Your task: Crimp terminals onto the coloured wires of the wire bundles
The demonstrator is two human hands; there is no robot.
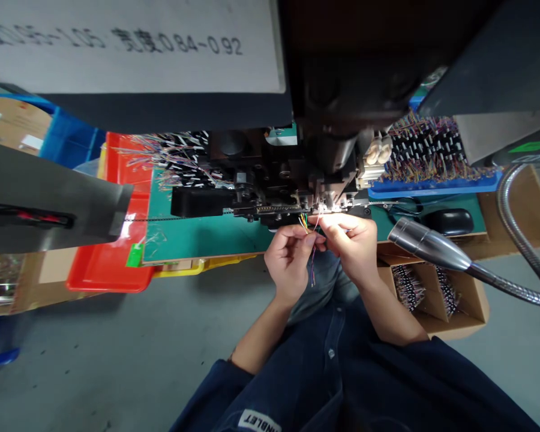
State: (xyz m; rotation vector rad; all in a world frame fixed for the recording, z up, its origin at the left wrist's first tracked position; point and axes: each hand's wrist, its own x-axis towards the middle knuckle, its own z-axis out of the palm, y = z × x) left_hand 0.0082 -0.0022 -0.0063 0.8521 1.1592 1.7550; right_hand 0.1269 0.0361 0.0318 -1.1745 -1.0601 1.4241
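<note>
Thin coloured wires [304,224] fan out from between the fingers of my left hand [290,257], which pinches the bundle just in front of the machine. A few purple and dark strands hang below the fingertips. Right beside it, my right hand [351,240] is closed in a pinch on a single pale wire [320,211], whose end reaches up to the lit working point of the crimping machine [328,201]. The wire's tip and the contact inside the machine are too small to make out. A terminal strip [157,219] runs into the machine from the left.
A red tray [110,279] lies at the left on the green bench mat [198,237]. Wire bundles [425,147] fill a blue tray at the right. A metal gooseneck lamp [427,243], scissors [407,207], a black mouse [452,221] and a divided cardboard box [474,312] stand to the right.
</note>
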